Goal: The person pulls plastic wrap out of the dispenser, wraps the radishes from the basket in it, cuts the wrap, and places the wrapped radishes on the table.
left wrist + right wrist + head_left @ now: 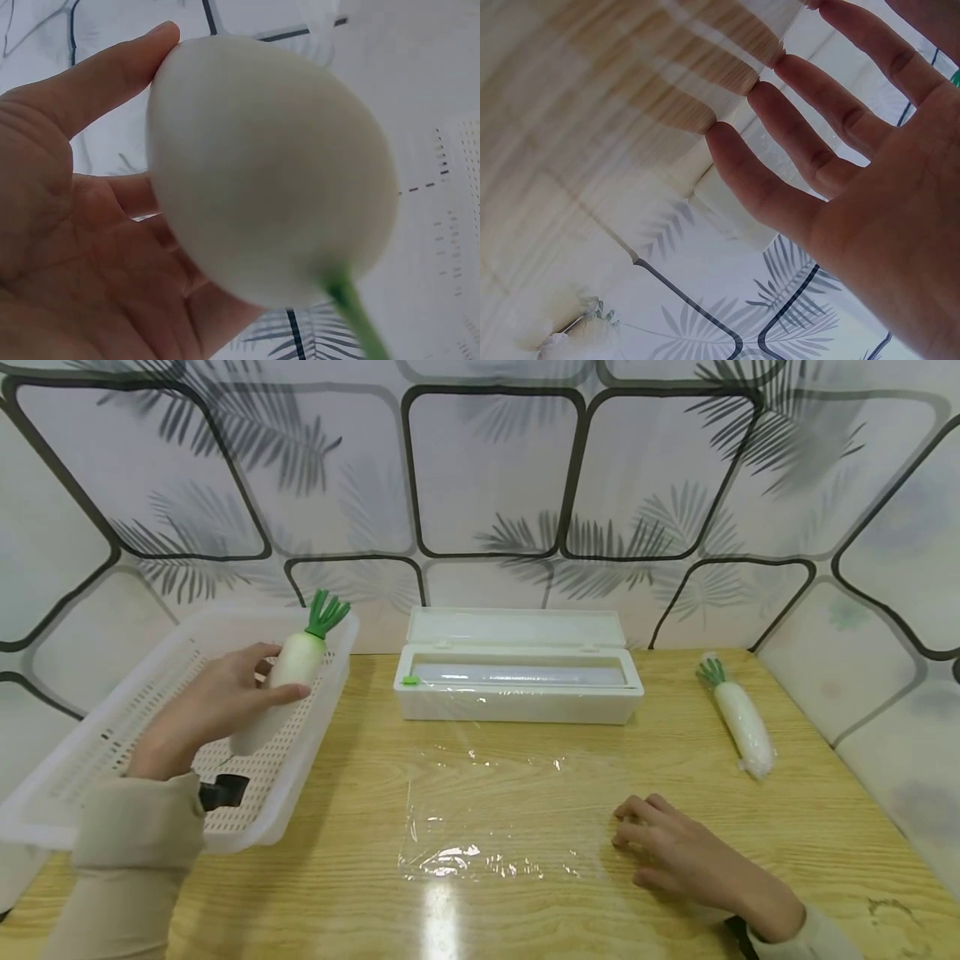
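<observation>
My left hand [213, 702] grips a white radish [294, 662] with green leaf stubs, holding it tilted over a white plastic basket [311, 777]. In the left wrist view, the thumb and fingers curve around one side of the pale radish [262, 157]. A sheet of clear cling film [517, 814] lies spread on the table, running out from a white cling film dispenser [517, 706] with its lid raised. By the film's right edge, my right hand [678, 852] rests its fingertips [724, 142] on the tabletop, fingers loosely bent and nothing gripped.
Toward the right back of the wooden table [817, 827] lies a second radish [744, 727] wrapped in clear film. A green slider [410, 680] sits at the dispenser's left end. A patterned cloth backdrop [495, 477] stands behind the table.
</observation>
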Motion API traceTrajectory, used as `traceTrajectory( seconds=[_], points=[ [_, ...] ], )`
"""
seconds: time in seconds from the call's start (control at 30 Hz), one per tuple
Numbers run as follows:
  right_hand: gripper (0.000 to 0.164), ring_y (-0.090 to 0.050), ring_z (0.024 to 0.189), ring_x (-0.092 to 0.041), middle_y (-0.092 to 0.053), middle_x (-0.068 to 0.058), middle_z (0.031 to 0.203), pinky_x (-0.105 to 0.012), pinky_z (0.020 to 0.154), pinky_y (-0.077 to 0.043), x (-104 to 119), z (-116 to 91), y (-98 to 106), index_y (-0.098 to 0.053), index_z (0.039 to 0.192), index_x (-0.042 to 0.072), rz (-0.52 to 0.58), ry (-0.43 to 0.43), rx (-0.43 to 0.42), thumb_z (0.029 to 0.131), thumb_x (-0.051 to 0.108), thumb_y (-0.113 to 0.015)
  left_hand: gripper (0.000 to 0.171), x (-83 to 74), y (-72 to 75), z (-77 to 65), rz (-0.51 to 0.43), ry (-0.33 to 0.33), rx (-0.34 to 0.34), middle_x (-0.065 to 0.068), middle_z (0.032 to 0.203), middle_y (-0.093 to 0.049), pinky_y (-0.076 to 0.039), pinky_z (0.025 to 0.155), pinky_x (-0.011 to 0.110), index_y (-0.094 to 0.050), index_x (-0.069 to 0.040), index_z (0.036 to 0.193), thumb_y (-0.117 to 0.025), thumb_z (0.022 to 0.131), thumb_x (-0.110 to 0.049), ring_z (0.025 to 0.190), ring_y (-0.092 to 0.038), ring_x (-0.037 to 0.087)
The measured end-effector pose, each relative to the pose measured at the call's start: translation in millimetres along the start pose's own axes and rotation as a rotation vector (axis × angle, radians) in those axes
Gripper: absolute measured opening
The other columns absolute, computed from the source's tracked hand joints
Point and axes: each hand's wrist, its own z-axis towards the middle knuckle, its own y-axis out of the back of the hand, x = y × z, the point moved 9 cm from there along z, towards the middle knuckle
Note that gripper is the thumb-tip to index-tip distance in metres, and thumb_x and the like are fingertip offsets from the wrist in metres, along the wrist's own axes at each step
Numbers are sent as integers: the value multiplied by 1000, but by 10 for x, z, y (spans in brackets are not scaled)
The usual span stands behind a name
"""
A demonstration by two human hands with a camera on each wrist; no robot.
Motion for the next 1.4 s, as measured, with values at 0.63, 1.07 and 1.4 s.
traceTrajectory(
  seconds=[0.63,1.07,1.4],
  points=[
    [43,-53,98,-22,-59,-8,114,-34,71,-54,-3,-10,-3,-68,99,18,6,3,-15,64,13,-93,66,-546,-276,-110,-97,-154,3,31,118,-62,-57,69,44,-44,10,145,-73,95,-23,96,-66,39],
    [43,-53,99,-23,-59,-8,114,-34,72,-54,-9,-22,-2,-69,101,18,24,-2,-10,66,12,-93,61,-852,-522,-150,-172,-267,62,20,115,-66,-55,70,38,-49,6,143,-76,93,-16,98,-64,31],
    [43,-53,99,-24,-59,-9,114,-35,72,-54,-6,-22,8,-69,101,18,11,5,-28,65,11,-92,53,-1045,-699,-176,-190,-349,116,17,119,-64,-53,78,41,-53,6,138,-75,93,-11,97,-62,29]
  ],
)
